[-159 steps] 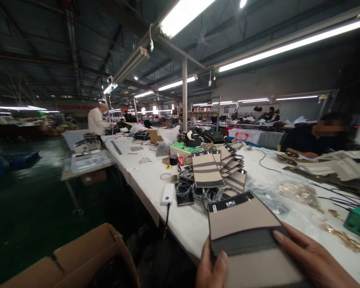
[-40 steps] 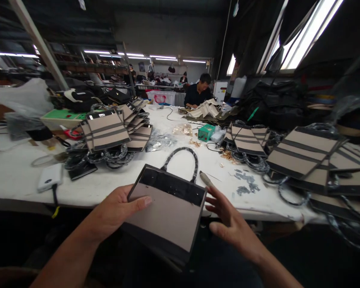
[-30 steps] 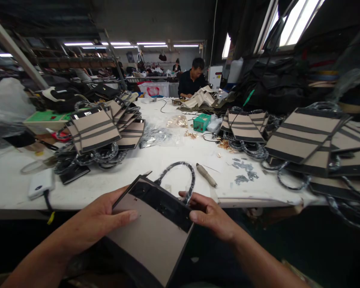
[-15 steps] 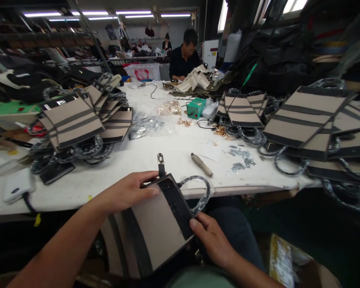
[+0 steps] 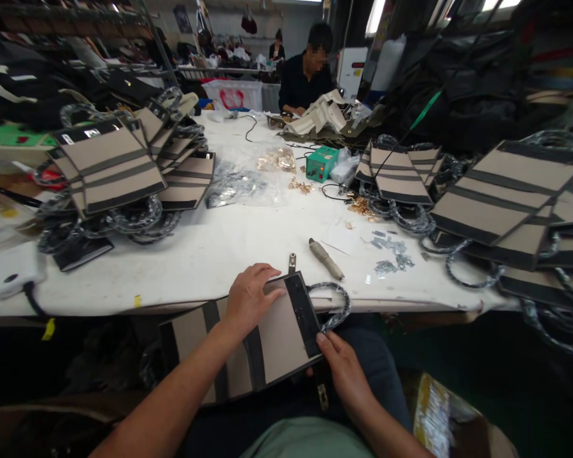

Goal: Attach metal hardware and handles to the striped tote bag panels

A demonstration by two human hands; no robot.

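Note:
A beige handbag panel [image 5: 279, 340] with dark bands lies across my lap, against the table edge. My left hand [image 5: 253, 296] grips its far edge, thumb on the beige face and fingers toward the rim. At the near right corner my right hand [image 5: 341, 362] pinches the dark end band, thumb on top. A plastic-wrapped ring handle [image 5: 347, 302] sticks out from the panel's right end. One strap tab with a metal fitting [image 5: 292, 262] points up past the far edge; another metal-tipped tab [image 5: 322, 395] hangs below the right corner.
On the white table [image 5: 262, 238] lie a wrapped electric screwdriver [image 5: 325, 259], small grey metal plates [image 5: 394, 254], gold fittings [image 5: 361, 205] and a green box [image 5: 321, 163]. Striped panels are stacked left [image 5: 119, 165] and right [image 5: 496, 191]. A co-worker [image 5: 306, 73] sits across the table.
The panel has turned flatter and more of its length shows to the left. My left hand has moved right with it; the lower metal-tipped tab now shows clearly. The view has shifted slightly.

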